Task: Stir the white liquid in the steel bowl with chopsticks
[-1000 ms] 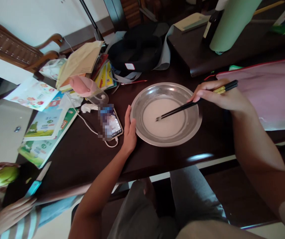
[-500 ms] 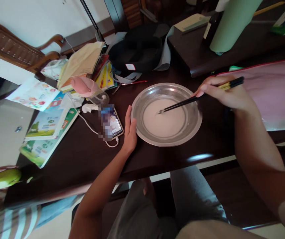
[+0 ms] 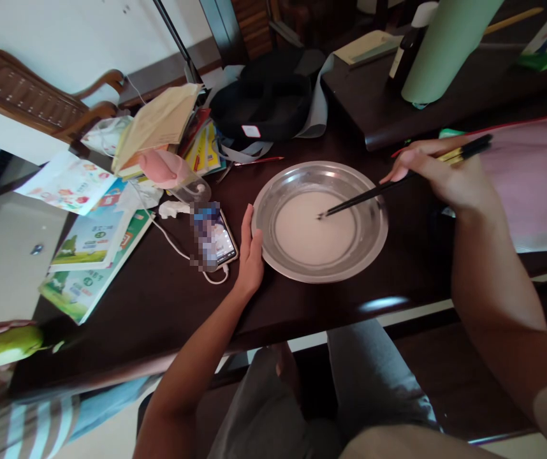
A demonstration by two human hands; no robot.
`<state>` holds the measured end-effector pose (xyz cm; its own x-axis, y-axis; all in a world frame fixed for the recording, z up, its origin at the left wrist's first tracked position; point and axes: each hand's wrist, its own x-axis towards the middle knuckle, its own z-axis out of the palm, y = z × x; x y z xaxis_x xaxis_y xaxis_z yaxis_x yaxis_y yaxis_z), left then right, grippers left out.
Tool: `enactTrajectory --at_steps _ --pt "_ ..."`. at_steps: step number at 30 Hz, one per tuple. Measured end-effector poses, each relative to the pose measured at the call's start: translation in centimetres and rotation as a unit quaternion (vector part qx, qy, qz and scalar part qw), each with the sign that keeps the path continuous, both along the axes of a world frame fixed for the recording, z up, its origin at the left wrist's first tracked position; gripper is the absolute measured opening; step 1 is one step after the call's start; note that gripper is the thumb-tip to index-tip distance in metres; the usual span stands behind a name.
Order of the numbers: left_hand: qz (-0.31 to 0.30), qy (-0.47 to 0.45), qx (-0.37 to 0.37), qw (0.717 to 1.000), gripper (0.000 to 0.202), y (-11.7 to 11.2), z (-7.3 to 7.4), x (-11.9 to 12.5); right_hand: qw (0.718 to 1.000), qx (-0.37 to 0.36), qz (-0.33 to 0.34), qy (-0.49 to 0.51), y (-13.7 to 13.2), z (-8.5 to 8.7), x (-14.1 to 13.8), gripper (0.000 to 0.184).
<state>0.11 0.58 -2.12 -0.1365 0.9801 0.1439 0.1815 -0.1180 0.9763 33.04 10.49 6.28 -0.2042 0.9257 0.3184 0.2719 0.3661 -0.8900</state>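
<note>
A round steel basin (image 3: 373,245) with a pale whitish liquid (image 3: 309,236) in its bottom stands on the dark wooden table (image 3: 159,299). My left hand (image 3: 250,252) lies flat against the basin's left rim, fingers stretched out. My right hand (image 3: 445,175) is closed on a pair of black chopsticks (image 3: 364,196) with yellow-banded tops. Their tips reach down into the liquid near the middle of the basin.
A phone (image 3: 213,239) on a white cable lies just left of my left hand. Books (image 3: 92,255), a pink item and a black bag (image 3: 266,95) crowd the back left. A green cylinder (image 3: 445,44) stands back right, a pink folder (image 3: 536,185) at right. Another person's striped sleeve (image 3: 10,421) shows bottom left.
My right hand has drawn back to the right, pulling the chopstick tips rightward across the liquid. The other person's hand and blue-handled tool at bottom left have left the view.
</note>
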Motion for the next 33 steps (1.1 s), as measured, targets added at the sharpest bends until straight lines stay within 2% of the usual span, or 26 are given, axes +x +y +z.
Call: enactTrajectory --at_steps 2,6,7,10,13,15,18,20,21,24,26,28,31,33 --pt "0.003 -0.002 -0.002 1.0 0.061 0.0 0.1 -0.1 1.0 -0.011 0.02 0.014 0.0 0.1 0.1 0.035" --pt "0.006 -0.001 0.0 1.0 0.061 0.0 0.1 -0.1 0.988 -0.057 0.135 -0.039 -0.6 0.4 -0.8 0.032" --pt "0.004 -0.003 0.0 1.0 0.061 0.0 0.1 -0.1 0.987 -0.057 0.144 -0.047 -0.7 0.4 -1.1 0.031" --pt "-0.001 -0.01 -0.001 1.0 0.061 0.0 0.1 -0.1 0.995 -0.024 0.086 -0.041 -0.5 0.2 -1.0 0.028" --pt "0.003 -0.01 -0.001 1.0 0.06 0.0 0.0 0.0 1.0 0.0 0.025 0.01 0.0 0.0 -0.1 0.032" --pt "0.005 -0.005 -0.002 1.0 0.06 0.0 0.0 0.0 0.999 -0.01 0.045 0.019 0.0 0.0 0.2 0.035" --pt "0.004 0.0 -0.002 1.0 0.061 0.0 0.0 0.1 0.991 -0.043 0.125 -0.025 -0.3 0.1 -0.3 0.032" --pt "0.005 0.0 0.003 1.0 0.06 0.1 0.0 0.2 0.986 -0.05 0.154 -0.041 -0.5 0.2 -0.7 0.03" --pt "0.004 0.001 0.005 1.0 0.06 0.1 0.0 0.3 0.988 -0.045 0.145 -0.041 -0.5 0.2 -0.8 0.03" --pt "-0.001 0.005 0.011 1.0 0.059 0.1 0.1 0.3 0.998 -0.005 0.057 -0.027 -0.3 0.1 -0.4 0.029" --pt "-0.001 0.004 0.009 1.0 0.059 0.1 0.1 0.2 0.999 0.005 0.032 0.002 -0.1 0.0 0.1 0.03" --pt "0.003 0.001 0.005 1.0 0.059 0.1 0.1 0.3 0.998 -0.009 0.058 0.012 -0.1 0.1 0.3 0.032" --pt "0.01 0.002 0.006 1.0 0.061 0.1 0.1 0.4 0.991 -0.042 0.128 -0.026 -0.4 0.1 -0.2 0.032" --pt "0.011 0.001 0.007 1.0 0.061 0.2 0.1 0.5 0.987 -0.045 0.149 -0.04 -0.5 0.1 -0.6 0.031"
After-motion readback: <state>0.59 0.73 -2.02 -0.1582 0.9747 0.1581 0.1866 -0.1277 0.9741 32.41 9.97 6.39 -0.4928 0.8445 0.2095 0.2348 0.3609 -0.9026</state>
